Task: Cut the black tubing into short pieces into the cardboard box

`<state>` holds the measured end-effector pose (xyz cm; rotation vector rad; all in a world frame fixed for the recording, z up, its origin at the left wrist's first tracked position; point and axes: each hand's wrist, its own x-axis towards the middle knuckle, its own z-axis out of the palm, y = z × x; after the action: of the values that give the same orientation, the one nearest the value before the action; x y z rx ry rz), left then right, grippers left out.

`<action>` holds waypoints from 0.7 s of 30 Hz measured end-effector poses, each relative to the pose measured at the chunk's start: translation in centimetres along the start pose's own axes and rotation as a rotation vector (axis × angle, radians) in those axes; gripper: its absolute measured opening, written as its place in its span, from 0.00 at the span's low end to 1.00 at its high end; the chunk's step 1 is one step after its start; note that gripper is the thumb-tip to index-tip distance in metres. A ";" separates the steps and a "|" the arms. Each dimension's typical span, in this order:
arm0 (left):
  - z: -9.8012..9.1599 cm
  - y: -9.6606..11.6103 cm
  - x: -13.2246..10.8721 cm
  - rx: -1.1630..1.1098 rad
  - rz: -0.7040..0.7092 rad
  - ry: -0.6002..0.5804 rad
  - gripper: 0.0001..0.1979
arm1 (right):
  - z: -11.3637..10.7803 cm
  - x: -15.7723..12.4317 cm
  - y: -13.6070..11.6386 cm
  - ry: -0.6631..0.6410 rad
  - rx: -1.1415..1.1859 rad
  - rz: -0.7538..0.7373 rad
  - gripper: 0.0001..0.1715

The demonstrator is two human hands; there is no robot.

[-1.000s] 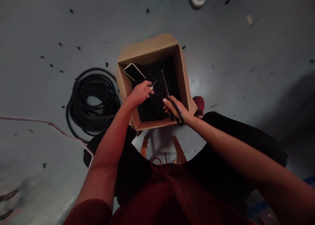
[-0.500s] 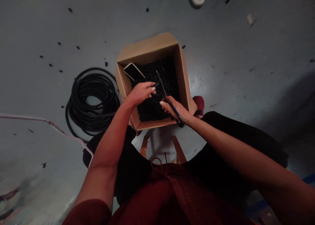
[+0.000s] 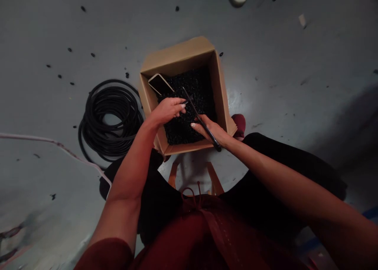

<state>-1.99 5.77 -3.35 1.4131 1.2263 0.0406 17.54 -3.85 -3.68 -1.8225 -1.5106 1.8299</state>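
Two bare hands work over a cardboard box (image 3: 177, 57) of black rubber pieces (image 3: 195, 85): the right hand (image 3: 209, 130) clamps long black scissors (image 3: 201, 118), blades slanting up-left toward the nearby left hand (image 3: 167, 110), whose fingers seem pinched together on something small, though the dim view makes it hard to tell.

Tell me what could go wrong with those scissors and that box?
The scissors in the right hand point just past the left hand, so the blades might nip a finger. The phone lying in the cardboard box beside the black pieces could get scratched or buried. More bits might also hop out and join those on the floor, where someone could perhaps slip on them.
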 end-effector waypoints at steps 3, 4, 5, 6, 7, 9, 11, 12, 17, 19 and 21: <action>-0.2 0.1 -0.1 0.004 -0.003 -0.024 0.17 | -0.3 -0.2 -0.6 -0.040 0.065 -0.009 0.28; -0.3 0.1 -0.2 0.001 -0.004 -0.031 0.17 | -0.5 -0.3 -0.8 -0.070 0.097 -0.005 0.27; -0.3 0.1 -0.2 -0.006 -0.005 -0.037 0.16 | -0.7 -0.4 -1.1 -0.103 0.127 -0.001 0.26; -0.4 0.2 -0.3 -0.013 -0.005 -0.041 0.16 | -0.9 -0.5 -1.3 -0.130 0.147 0.000 0.26; -0.4 0.2 -0.3 -0.019 -0.005 -0.043 0.16 | -1.0 -0.5 -1.4 -0.144 0.152 -0.003 0.26; -0.4 0.2 -0.4 -0.023 -0.005 -0.040 0.15 | -1.2 -0.6 -1.4 -0.132 0.108 -0.017 0.25; -0.3 0.3 -0.4 -0.007 -0.003 -0.043 0.15 | -1.2 -0.5 -1.1 -0.091 0.033 -0.019 0.27; -0.2 0.3 -0.4 0.008 0.000 -0.049 0.15 | -1.1 -0.4 -0.8 -0.073 0.002 -0.017 0.28; 0.3 0.4 -0.2 0.080 0.016 -0.090 0.14 | -0.4 -0.1 -0.1 -0.017 -0.063 -0.020 0.27; 0.5 0.3 -0.2 0.085 0.016 -0.091 0.14 | -0.3 0.0 -0.1 0.001 -0.093 -0.005 0.24; 0.6 0.3 -0.1 0.078 0.012 -0.080 0.14 | -0.4 -0.1 -0.2 0.009 -0.131 0.022 0.22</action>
<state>-1.50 5.36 -3.22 1.4755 1.1644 -0.0555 17.74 -3.60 -3.39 -1.9089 -1.6495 1.7681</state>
